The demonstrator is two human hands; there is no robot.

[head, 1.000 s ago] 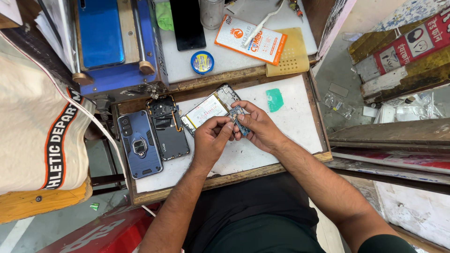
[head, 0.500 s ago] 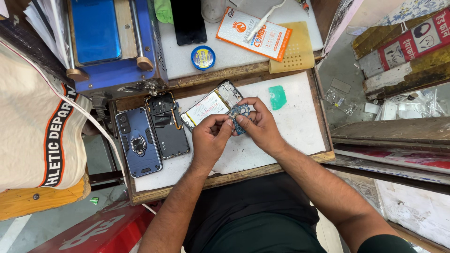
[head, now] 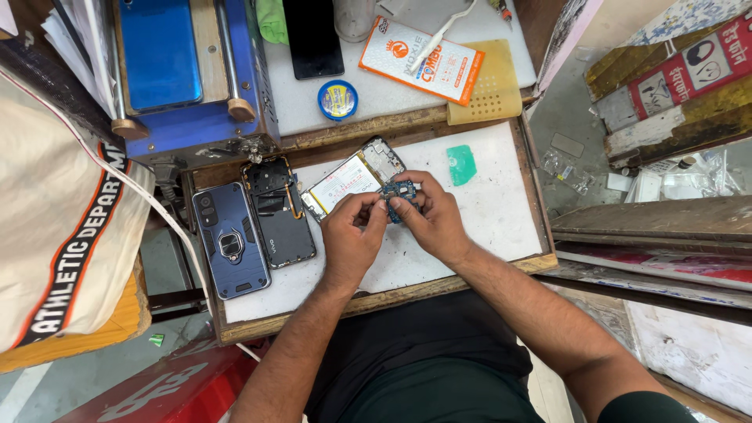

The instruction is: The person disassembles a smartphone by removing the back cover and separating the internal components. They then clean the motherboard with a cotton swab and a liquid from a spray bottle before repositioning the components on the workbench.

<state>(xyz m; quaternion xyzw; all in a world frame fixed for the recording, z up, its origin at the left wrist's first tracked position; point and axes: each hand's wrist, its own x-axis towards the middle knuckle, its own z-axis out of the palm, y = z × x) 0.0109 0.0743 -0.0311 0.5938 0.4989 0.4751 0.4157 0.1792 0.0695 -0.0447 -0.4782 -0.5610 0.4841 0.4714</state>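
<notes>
My left hand (head: 350,235) and my right hand (head: 429,222) meet over the white work mat (head: 486,204), both pinching a small blue circuit board (head: 399,190) between the fingertips. Just above them lies an opened phone body (head: 350,182) with its battery and frame exposed, tilted on the mat. Left of it lie a black phone back cover (head: 280,219) and a dark blue phone case with a ring holder (head: 229,239).
A green plastic pick (head: 461,163) lies on the mat to the right. Behind the wooden tray edge are a round blue tin (head: 338,99), an orange-and-white packet (head: 421,59), a yellow pad (head: 492,92), a black phone (head: 312,37) and a blue machine (head: 184,70). A white bag (head: 55,227) hangs at left.
Both hands have stayed over the mat with the small board; the fingers shifted slightly on it. The camera view moved a little.
</notes>
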